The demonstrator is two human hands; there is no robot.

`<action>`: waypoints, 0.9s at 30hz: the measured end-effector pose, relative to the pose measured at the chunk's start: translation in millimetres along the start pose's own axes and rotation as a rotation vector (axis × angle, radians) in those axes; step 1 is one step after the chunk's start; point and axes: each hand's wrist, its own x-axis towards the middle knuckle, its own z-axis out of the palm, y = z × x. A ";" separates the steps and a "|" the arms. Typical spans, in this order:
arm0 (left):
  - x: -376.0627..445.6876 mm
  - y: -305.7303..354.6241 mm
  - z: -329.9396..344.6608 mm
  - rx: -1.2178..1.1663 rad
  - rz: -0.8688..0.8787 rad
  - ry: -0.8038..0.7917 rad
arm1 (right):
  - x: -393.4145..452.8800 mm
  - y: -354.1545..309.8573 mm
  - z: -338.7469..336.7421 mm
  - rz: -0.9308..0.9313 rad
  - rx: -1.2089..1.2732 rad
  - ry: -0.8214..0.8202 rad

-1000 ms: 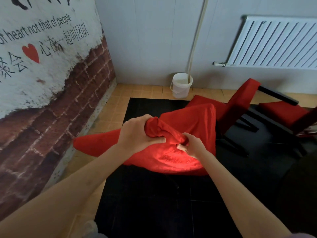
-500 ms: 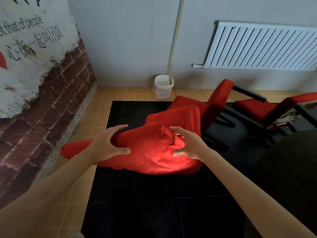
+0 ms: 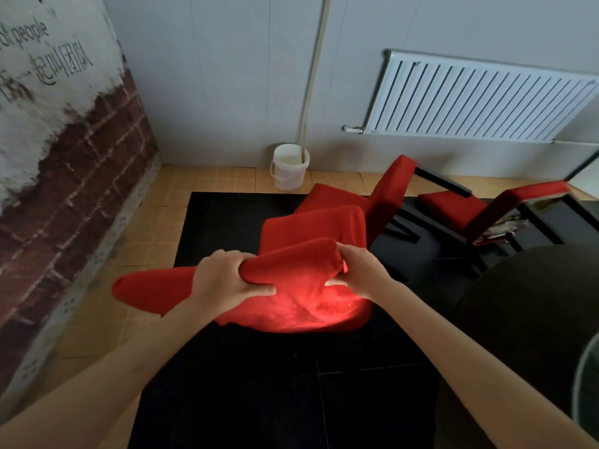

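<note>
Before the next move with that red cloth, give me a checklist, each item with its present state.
1. Grip of left hand on red cloth: ok, fingers curled round the rolled fold.
2. Grip of right hand: ok, holds the fold's other end.
3. Cloth's tail beyond left hand: not ok, hangs unheld.
4. Cloth clear of black mat: cannot tell.
5. Cloth clear of red chair behind: cannot tell, they overlap in view.
6. White bucket apart from cloth: ok, by the wall.
</note>
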 end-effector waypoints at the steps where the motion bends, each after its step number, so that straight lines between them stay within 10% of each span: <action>1: 2.1 9.0 5.2 0.018 0.026 0.022 | -6.2 7.0 -5.3 0.026 0.022 0.013; 27: 60.9 29.2 39.8 0.289 0.436 -0.049 | -157.5 106.3 -16.0 0.517 0.254 0.482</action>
